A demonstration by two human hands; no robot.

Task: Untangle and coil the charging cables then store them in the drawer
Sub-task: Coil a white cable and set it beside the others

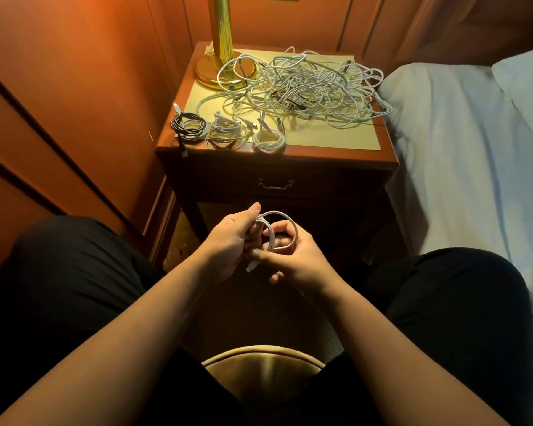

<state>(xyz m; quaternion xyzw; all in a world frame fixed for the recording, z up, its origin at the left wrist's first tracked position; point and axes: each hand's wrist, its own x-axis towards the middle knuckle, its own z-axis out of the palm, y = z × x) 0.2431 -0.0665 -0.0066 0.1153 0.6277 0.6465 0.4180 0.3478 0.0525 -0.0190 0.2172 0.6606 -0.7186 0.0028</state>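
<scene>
A white cable (279, 214) is wound into a small loop between my hands, below the nightstand's front. My left hand (231, 241) grips one side of the loop, thumb on top. My right hand (296, 256) curls round the other side and pinches the cable's plug end (252, 265). A big tangle of white and pale green cables (308, 87) covers the nightstand top (336, 138). Three coiled cables lie along its front edge: a black one (189, 126), a white one (226, 130) and another white one (269, 142). The drawer (276, 183) is closed.
A brass lamp base (222, 66) stands at the nightstand's back left, partly under the tangle. Wood panelling runs along the left. A bed with a white sheet (462, 155) lies to the right. My knees in dark trousers flank a padded seat edge (262, 367).
</scene>
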